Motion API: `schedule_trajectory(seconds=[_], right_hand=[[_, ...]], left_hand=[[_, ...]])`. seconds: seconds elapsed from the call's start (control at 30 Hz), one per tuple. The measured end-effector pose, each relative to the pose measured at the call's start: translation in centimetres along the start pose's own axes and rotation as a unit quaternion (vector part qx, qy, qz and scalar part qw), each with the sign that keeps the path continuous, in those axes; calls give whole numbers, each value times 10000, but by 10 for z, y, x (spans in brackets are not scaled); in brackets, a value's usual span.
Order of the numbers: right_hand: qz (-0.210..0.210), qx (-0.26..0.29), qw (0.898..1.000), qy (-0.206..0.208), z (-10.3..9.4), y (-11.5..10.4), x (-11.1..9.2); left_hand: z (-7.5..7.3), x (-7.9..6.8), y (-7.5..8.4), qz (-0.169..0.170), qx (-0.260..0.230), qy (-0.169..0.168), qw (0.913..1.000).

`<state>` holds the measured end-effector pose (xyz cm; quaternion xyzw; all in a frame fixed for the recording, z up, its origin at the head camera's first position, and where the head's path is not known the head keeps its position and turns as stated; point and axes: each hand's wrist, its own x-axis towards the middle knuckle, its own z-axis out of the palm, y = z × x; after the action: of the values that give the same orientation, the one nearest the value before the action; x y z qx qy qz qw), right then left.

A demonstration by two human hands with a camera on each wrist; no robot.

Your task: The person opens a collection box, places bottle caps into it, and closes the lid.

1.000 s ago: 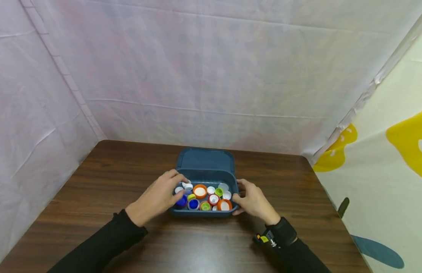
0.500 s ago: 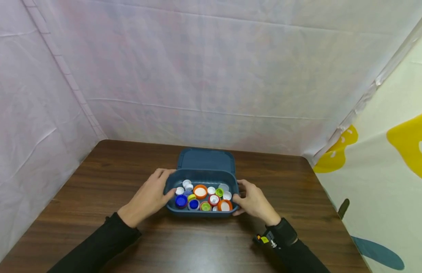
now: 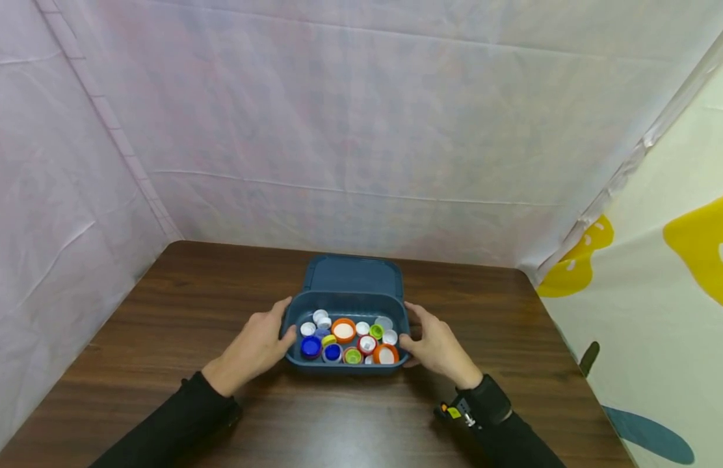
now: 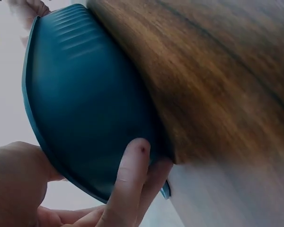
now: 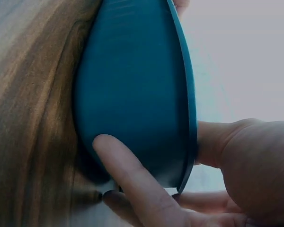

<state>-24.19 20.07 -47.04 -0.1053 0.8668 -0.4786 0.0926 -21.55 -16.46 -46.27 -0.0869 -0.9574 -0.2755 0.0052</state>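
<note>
A dark blue plastic box (image 3: 346, 369) sits on the table with its lid (image 3: 354, 274) folded back behind it. Inside lie several bottle caps (image 3: 343, 330) in white, orange, blue, green, red and yellow. My left hand (image 3: 250, 348) grips the box's left end, thumb at the rim and fingers against the outer wall, as the left wrist view shows. At the opposite end, my right hand (image 3: 440, 346) holds the box the same way. In the right wrist view one fingertip (image 5: 104, 142) presses the outer wall low down.
The brown wood-grain table (image 3: 350, 429) spreads around the box. White cloth (image 3: 350, 130) hangs behind and at the left, and a cloth with yellow shapes (image 3: 578, 257) hangs at the right. The right wrist carries a black band (image 3: 484, 400).
My left hand has drawn back from the caps at the left of the box and taken hold of its left end. The right hand has stayed at the right end.
</note>
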Motion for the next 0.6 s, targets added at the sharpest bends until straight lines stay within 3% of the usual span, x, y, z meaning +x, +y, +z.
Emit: schedule_trajectory(seconds=[0.27,0.4,0.6], right_hand=[[-112,-328,9993,106,0,-4,2],[-150,-340,9991,201,-2,-7,3],[-246,-331,9991,132,-4,-11,5]], left_hand=[[-4,1,7,-207,-72,-175,9996],[-5,3,10,-106,-74,-130,9998],[-7,4,9,-249,-41,-70,9997]])
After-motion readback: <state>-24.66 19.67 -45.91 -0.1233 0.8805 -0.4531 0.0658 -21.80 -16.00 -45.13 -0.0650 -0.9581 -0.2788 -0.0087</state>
